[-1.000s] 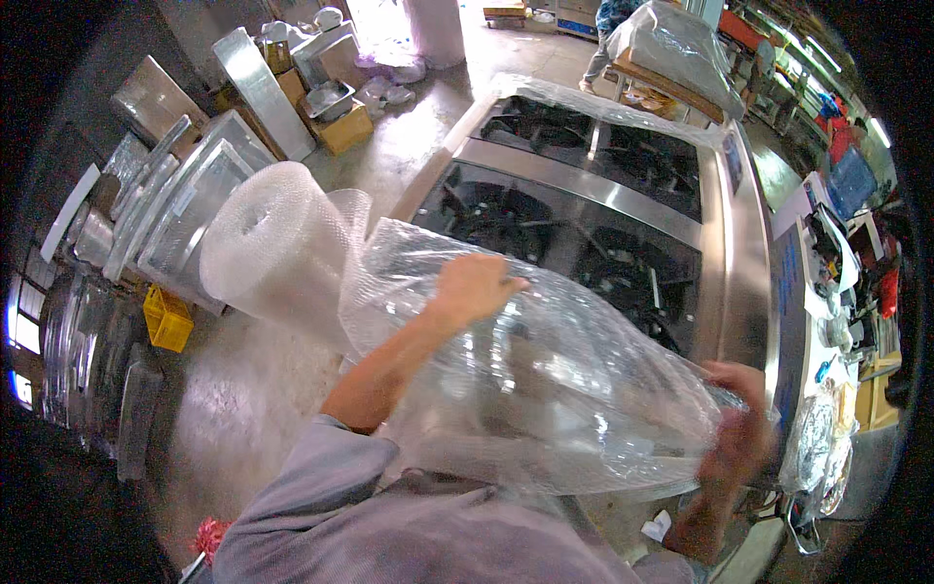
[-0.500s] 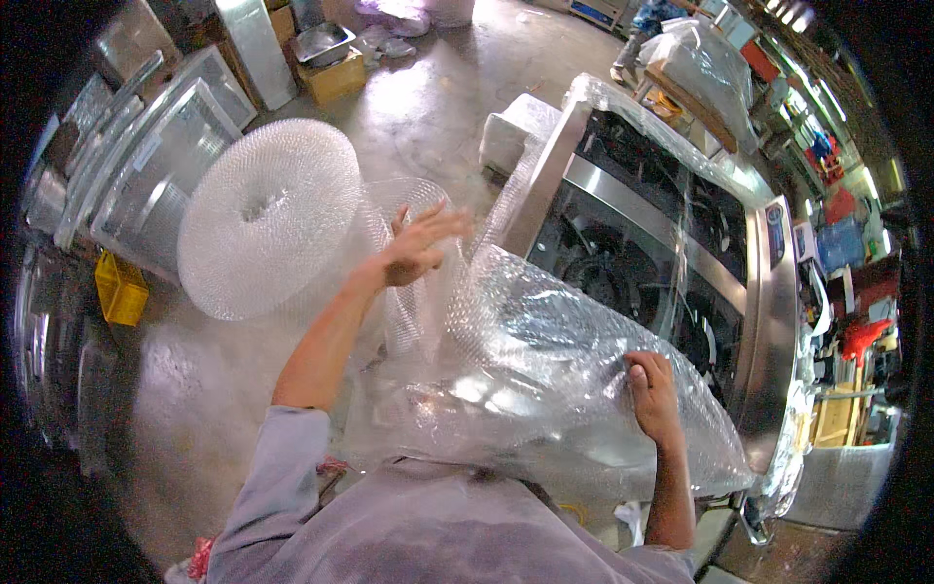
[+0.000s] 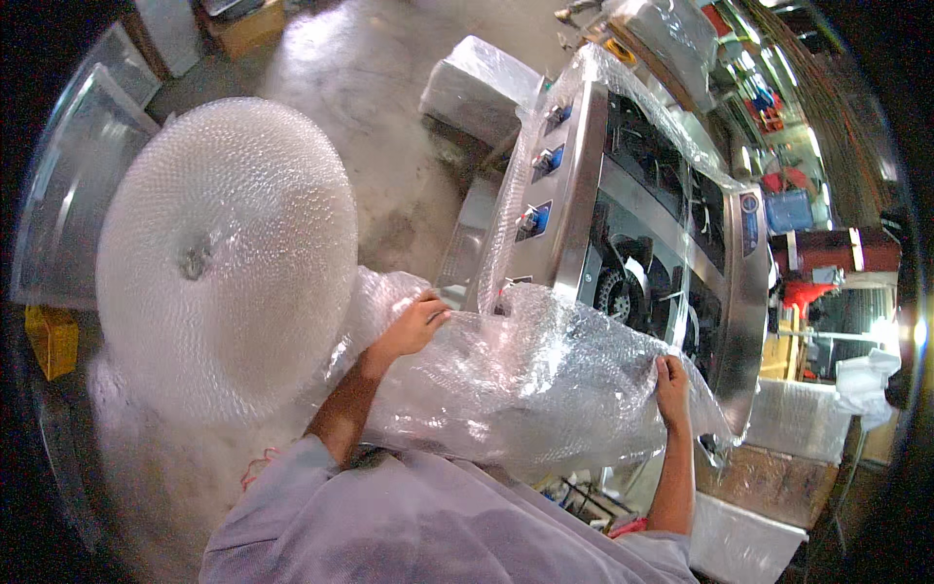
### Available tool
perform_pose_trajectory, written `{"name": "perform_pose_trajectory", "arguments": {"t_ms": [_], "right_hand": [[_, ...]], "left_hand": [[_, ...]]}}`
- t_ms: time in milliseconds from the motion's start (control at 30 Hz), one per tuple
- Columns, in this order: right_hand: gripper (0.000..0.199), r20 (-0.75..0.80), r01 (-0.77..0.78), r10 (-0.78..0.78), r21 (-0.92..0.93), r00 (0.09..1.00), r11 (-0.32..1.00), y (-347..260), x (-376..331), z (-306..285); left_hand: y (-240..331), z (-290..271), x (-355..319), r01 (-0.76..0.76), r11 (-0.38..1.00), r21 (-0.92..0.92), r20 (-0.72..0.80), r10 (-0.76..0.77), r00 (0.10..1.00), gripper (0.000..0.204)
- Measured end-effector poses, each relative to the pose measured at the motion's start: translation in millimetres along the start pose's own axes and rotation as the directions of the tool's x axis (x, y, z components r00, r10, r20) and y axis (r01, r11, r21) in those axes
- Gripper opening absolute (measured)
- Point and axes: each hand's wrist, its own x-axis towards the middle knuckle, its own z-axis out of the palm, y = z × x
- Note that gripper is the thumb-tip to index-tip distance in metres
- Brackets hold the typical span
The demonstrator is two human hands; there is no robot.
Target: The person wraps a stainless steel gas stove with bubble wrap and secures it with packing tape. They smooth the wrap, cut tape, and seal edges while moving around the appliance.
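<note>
A clear sheet of bubble wrap (image 3: 516, 389) stretches in front of me between my two hands. My left hand (image 3: 413, 326) grips its upper edge near the big roll of bubble wrap (image 3: 282, 263). Toward the right end, my right hand (image 3: 671, 389) is closed on the same edge. Behind the sheet stands a stainless steel gas stove (image 3: 569, 209) with black burners under clear film and blue-marked knobs along its left side. The sheet overlaps the stove's near end, and some wrap lies along its far edge.
A plastic-wrapped box (image 3: 482, 83) is beyond the stove's left side. At far left are wrapped panels (image 3: 78, 195) and a yellow crate (image 3: 51, 341). Wrapped boxes (image 3: 749, 535) stand at lower right. Bare concrete floor (image 3: 360, 107) shows beyond the roll.
My left hand has come down and closed on the wrap's edge. The sheet's left part has been lowered, uncovering the stove's knobs. The view has shifted, so the roll appears larger.
</note>
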Motion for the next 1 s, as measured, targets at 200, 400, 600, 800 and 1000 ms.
{"name": "perform_pose_trajectory", "arguments": {"t_ms": [200,400,600,800,1000], "right_hand": [[0.023,0.014,-0.119,0.118,0.134,0.993,0.984,-0.2,5.4,-1.7],[0.011,-0.004,-0.17,0.186,0.384,0.983,0.908,-0.7,-11.4,8.8],[0.047,-0.135,-0.038,0.059,0.153,0.989,0.988,-17.2,2.1,15.1],[0.039,-0.415,0.065,-0.109,-0.12,0.903,0.991,27.9,-37.2,31.5],[0.022,-0.535,0.095,-0.282,-0.35,0.796,0.932,-4.5,-12.4,41.1]], "left_hand": [[-15.7,44.2,32.3,0.004,0.982,-0.19,0.007,-0.003,1.0,0.019],[21.2,63.9,23.5,0.206,0.965,-0.164,-0.132,-0.228,0.965,0.016],[-28.9,91.9,29.8,-0.05,0.992,0.118,-0.399,0.093,0.912,0.019],[-60.6,114.5,31.7,0.33,0.881,-0.338,0.219,-0.267,0.938,0.027],[-12.9,52.3,6.4,0.035,0.991,-0.126,-0.151,-0.054,0.987,0.024]]}}
